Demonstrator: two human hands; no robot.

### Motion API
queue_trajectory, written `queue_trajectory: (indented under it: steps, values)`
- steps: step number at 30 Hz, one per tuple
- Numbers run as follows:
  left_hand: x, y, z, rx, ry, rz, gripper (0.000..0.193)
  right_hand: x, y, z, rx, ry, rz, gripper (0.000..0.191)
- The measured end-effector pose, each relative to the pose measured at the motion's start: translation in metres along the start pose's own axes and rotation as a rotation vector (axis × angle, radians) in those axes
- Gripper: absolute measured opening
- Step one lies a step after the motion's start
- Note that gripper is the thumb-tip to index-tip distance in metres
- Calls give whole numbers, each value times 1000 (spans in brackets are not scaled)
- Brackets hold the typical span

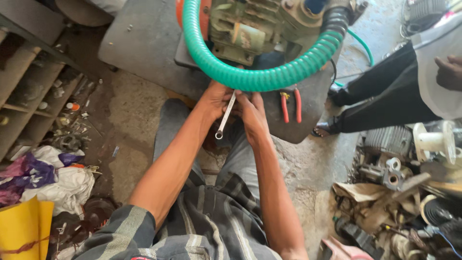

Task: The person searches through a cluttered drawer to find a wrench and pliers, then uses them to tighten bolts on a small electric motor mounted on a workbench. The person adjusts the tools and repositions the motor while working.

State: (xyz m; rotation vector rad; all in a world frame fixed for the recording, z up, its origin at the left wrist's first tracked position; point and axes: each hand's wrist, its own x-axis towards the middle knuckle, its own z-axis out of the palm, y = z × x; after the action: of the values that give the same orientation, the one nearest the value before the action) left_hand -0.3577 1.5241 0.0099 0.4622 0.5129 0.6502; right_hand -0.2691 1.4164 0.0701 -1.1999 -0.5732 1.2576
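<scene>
My left hand (215,98) and my right hand (251,111) meet just under a ribbed green hose (260,77) that loops beneath a greenish motor pump (255,24). A silver ring spanner (225,118) runs slanted between both hands, its ring end hanging down toward me. My right hand's fingers close around the spanner's upper part; my left hand grips something at the hose's underside, its fingers curled, and what is in them is hidden. The pump rests on a grey slab (144,38).
Red-handled pliers (291,106) lie on the slab right of my hands. Another person in black trousers (385,101) sits at the right. Metal motor parts and scrap (394,173) pile up lower right. Wooden shelves (33,91), rags and a yellow sheet (24,226) are left.
</scene>
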Motion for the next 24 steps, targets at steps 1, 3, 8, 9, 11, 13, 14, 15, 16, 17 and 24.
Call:
queue_trajectory:
  steps: [1,3,8,9,11,13,14,15,16,17,24]
  values:
    - [0,0,2,-16,-53,15,22,1,2,-1,-7,20,-9,24]
    - [-3,-2,6,-28,-76,41,23,2,7,-2,-16,29,-72,21]
    - [-4,-5,11,-71,-38,77,25,-10,3,-4,-138,123,-163,19]
    - [-4,-6,10,-86,-30,154,20,-17,-1,-4,-280,183,-210,20]
    - [0,-8,10,-118,-22,313,13,-29,-11,-6,-538,324,-359,18]
    - [3,-8,7,-91,-19,308,12,-36,-22,-6,-753,491,-556,14]
    - [5,-8,5,-81,-17,302,12,-34,-27,-5,-790,464,-677,13]
    - [6,-9,3,-64,-14,302,12,-27,-32,-4,-832,435,-793,11]
    - [6,-9,0,-50,-7,302,13,-21,-36,-5,-875,398,-906,10]
    - [8,-9,-2,-34,-5,306,15,-11,-39,-3,-938,390,-892,12]
    - [13,-12,-7,-84,-22,279,27,30,-32,6,-1038,502,-939,19]
